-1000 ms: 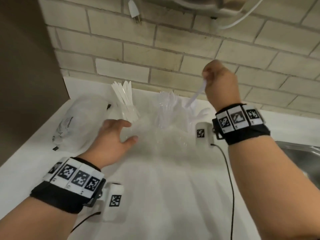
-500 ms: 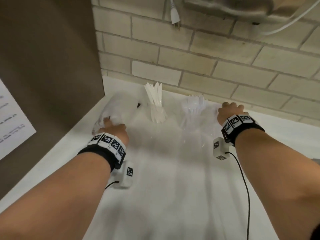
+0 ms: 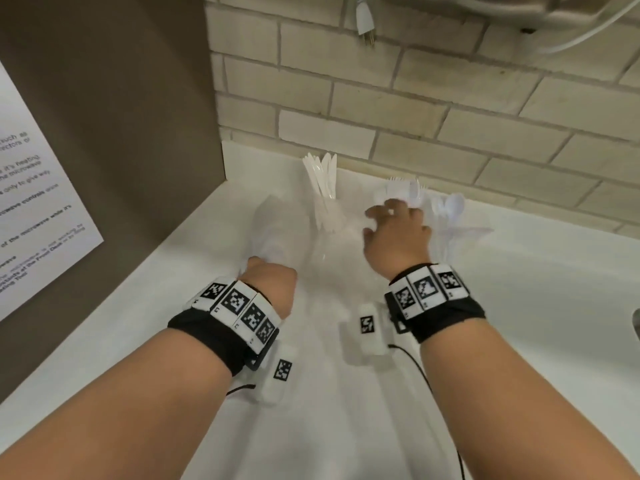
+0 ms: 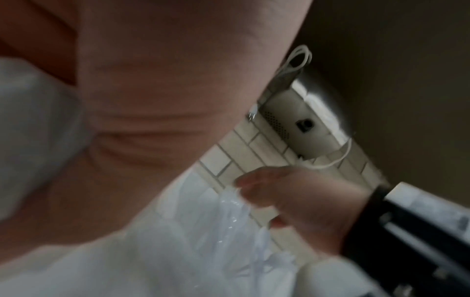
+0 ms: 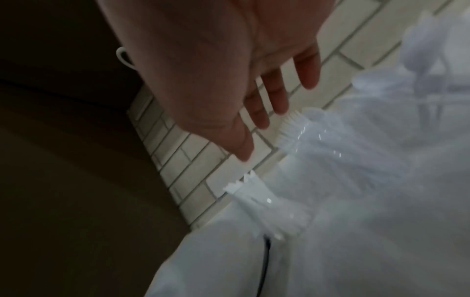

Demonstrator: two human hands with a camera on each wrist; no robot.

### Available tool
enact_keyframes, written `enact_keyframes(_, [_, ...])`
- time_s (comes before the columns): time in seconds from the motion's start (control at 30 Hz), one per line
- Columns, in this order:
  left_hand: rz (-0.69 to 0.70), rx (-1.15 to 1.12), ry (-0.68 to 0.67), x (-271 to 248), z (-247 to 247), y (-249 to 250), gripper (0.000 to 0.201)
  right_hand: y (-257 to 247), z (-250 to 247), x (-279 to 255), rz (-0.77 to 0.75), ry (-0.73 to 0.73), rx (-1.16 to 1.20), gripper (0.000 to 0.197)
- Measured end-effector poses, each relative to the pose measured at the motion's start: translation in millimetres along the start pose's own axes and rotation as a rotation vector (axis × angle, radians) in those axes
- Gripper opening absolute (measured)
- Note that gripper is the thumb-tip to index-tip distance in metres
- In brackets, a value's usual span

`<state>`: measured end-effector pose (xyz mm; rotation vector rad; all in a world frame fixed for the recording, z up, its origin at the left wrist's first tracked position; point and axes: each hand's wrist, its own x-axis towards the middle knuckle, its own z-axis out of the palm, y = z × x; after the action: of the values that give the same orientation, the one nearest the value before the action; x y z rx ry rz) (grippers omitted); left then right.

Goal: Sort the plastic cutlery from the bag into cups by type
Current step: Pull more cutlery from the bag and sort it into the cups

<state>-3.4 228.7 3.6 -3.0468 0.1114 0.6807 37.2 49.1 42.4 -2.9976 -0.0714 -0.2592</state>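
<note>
Three cups stand along the brick wall at the back of the white worktop [image 3: 519, 306]: the knives cup [image 3: 325, 216] on the left, the forks cup [image 3: 403, 197] in the middle, the spoons cup [image 3: 446, 216] on the right. A second ago my right hand [image 3: 398, 237] was raised over the cups with one white piece pinched in it; half a second ago it had come down by the spoons; now it carries nothing, its fingers [image 5: 277, 96] spread and loose over the gap between the knives and the forks, reaching leftward. I take it that the piece went into its cup and this hand is heading back for another. My left hand [image 3: 273, 282] has moved across to the clear bag [image 3: 273, 223], which lies on the worktop just left of the knives cup. It rests against the bag's near end, but its fingers are hidden from every view, so I cannot tell whether it grips the plastic or merely steadies it. How much cutlery is left in the bag I cannot make out through the glare.
</note>
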Motion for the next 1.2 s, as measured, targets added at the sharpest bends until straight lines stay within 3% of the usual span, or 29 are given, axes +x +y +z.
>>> enact_keyframes(0.07, [0.100, -0.271, 0.022, -21.6, -4.5, 0.2, 0.027, -9.8, 12.6, -12.7, -0.089, -0.220, 0.072, 0.054])
enact_keyframes(0.17, [0.185, -0.788, 0.024, -50.8, -14.7, -7.0, 0.019, -15.2, 25.3, -27.2, -0.193, -0.492, 0.233, 0.092])
enact_keyframes(0.3, [0.235, -1.313, -0.124, -65.4, -21.9, -24.2, 0.026, -13.5, 18.1, -30.3, -0.230, -0.497, 0.321, 0.126])
enact_keyframes(0.4, [0.223, -1.605, -0.245, -59.2, -12.2, -39.3, 0.030, -8.4, 13.1, -28.8, -0.251, -0.389, 0.374, 0.111])
enact_keyframes(0.5, [0.104, -1.737, -0.254, -51.3, 2.2, -45.7, 0.033, -2.8, 17.5, -32.8, -0.234, -0.350, 0.356, 0.055])
enact_keyframes(0.53, [0.063, -1.668, -0.189, -46.3, 6.9, -47.4, 0.035, -1.9, 19.6, -33.3, -0.233, -0.354, 0.332, 0.040])
enact_keyframes(0.6, [0.033, -1.294, 0.022, -40.1, 11.8, -48.3, 0.037, -0.9, 21.9, -34.8, -0.267, -0.340, 0.251, 0.023])
enact_keyframes(0.67, [0.067, -0.950, 0.223, -36.7, 9.9, -43.7, 0.032, -2.6, 22.2, -34.0, -0.275, -0.288, 0.201, 0.023])
enact_keyframes(0.7, [0.103, -0.894, 0.268, -38.1, 7.1, -39.4, 0.026, -3.9, 22.8, -32.9, -0.266, -0.263, 0.196, 0.024])
enact_keyframes(0.83, [0.224, -0.617, 0.221, -41.2, 7.7, -30.3, 0.055, -7.9, 22.4, -33.0, -0.253, -0.213, 0.205, 0.023])
enact_keyframes(0.9, [0.204, -0.524, 0.357, -40.2, 8.8, -33.7, 0.045, -2.3, 18.9, -32.9, -0.244, -0.193, 0.101, 0.021])
enact_keyframes(1.0, [0.046, -0.517, 0.530, -40.1, 0.5, -43.0, 0.045, 18.3, 12.8, -33.0, -0.089, -0.194, 0.000, 0.008])
enact_keyframes(1.07, [-0.064, -0.493, 0.542, -40.3, -5.8, -45.9, 0.047, 30.7, 13.6, -34.8, -0.026, -0.177, 0.161, 0.002])
enact_keyframes(1.13, [-0.133, -0.380, 0.541, -40.1, -11.3, -42.0, 0.048, 33.1, 15.8, -37.8, -0.054, -0.125, 0.383, 0.006])
enact_keyframes(1.2, [-0.063, -0.235, 0.557, -39.3, -14.1, -27.0, 0.047, 27.8, 13.3, -41.4, -0.065, -0.051, 0.551, 0.010])
